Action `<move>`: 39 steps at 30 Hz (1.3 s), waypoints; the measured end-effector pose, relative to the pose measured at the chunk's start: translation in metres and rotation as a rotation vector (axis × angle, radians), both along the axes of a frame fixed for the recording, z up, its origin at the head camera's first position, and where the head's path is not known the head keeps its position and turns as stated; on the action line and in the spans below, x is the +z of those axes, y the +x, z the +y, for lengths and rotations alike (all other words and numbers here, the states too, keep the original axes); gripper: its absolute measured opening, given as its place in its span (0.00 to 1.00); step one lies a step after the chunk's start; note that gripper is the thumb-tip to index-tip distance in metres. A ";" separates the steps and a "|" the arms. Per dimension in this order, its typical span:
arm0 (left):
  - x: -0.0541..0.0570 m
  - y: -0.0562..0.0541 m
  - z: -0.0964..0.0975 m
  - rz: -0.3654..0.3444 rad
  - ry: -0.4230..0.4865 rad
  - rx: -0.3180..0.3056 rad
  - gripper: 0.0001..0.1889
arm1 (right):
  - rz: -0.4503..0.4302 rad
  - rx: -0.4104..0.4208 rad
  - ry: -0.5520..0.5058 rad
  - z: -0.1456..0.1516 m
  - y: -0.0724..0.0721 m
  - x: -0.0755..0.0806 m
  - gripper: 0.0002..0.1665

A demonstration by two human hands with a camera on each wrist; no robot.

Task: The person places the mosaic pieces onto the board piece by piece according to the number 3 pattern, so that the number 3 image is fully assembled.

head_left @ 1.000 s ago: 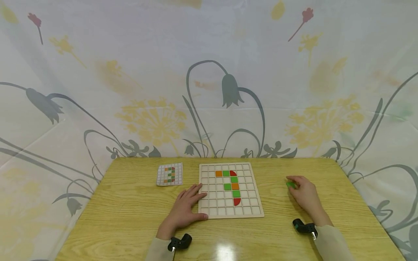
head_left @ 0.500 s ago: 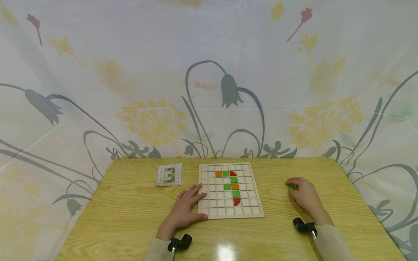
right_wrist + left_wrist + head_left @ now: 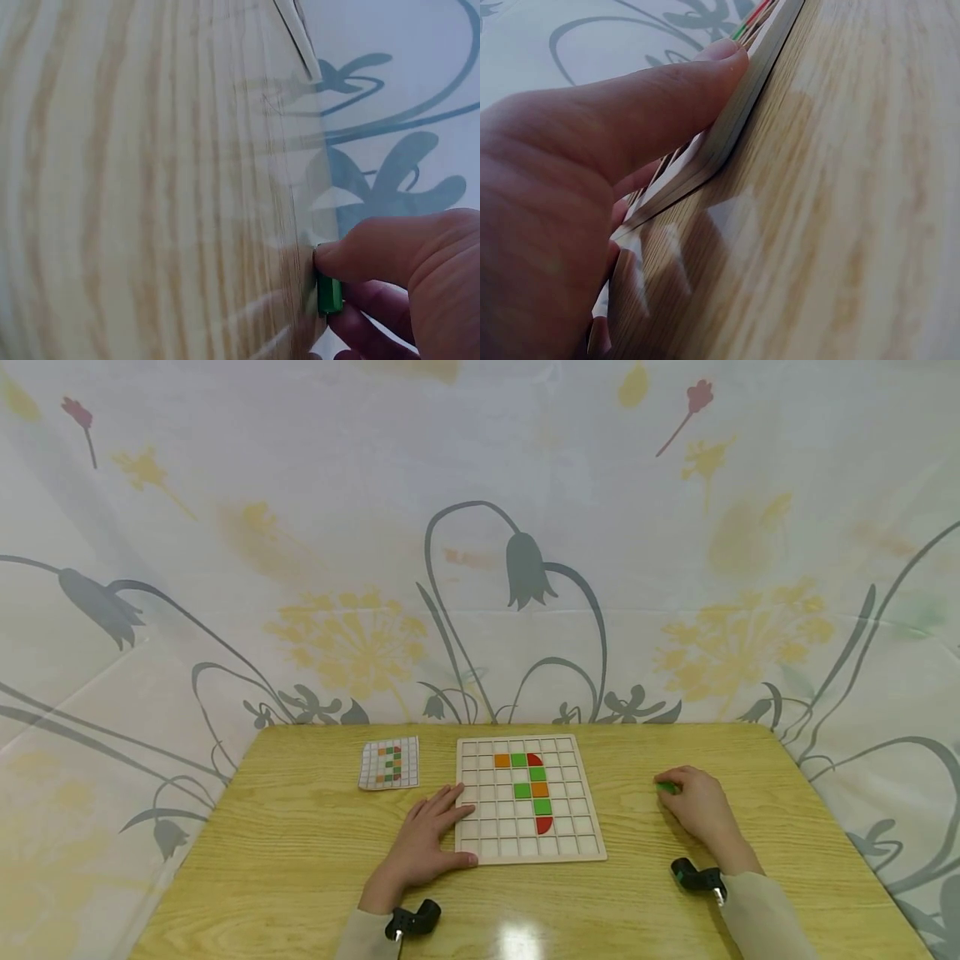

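A square wooden grid board lies on the table, with orange, green and red tiles set in some of its cells. At the board's left side rests my left hand, fingers spread over the edge and thumb at the near corner; the left wrist view shows the thumb lying along the rim. To the right of the board, my right hand pinches a small green tile between thumb and fingers. In the right wrist view the green tile shows edge-on, close over the wood, partly hidden by the thumb.
A paper card printed with a coloured grid pattern lies left of the board. The wooden table ends at the back against a flower-printed cloth. Each wrist wears a black camera.
The fingers of my right hand have drawn in slightly around the green tile, and its tilt has changed. My left hand and the tiles on the board stay in place.
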State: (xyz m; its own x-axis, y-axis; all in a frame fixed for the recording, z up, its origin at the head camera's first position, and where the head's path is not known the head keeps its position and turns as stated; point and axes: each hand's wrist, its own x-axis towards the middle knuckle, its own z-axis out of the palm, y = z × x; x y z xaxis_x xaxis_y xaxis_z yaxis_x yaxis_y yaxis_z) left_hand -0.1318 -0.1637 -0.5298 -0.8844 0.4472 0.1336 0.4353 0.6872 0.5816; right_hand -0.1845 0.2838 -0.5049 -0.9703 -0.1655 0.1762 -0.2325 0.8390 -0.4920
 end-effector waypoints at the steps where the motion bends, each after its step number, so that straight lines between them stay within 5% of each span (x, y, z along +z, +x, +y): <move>1: 0.000 0.000 0.000 -0.003 -0.002 0.001 0.40 | -0.006 -0.005 -0.007 0.000 0.000 0.000 0.12; 13: 0.001 0.001 0.000 0.001 0.002 0.001 0.39 | -0.039 -0.040 -0.144 -0.014 0.006 0.001 0.13; 39: 0.002 0.000 0.000 -0.011 -0.010 0.002 0.39 | 0.009 0.151 -0.190 -0.090 0.018 -0.003 0.11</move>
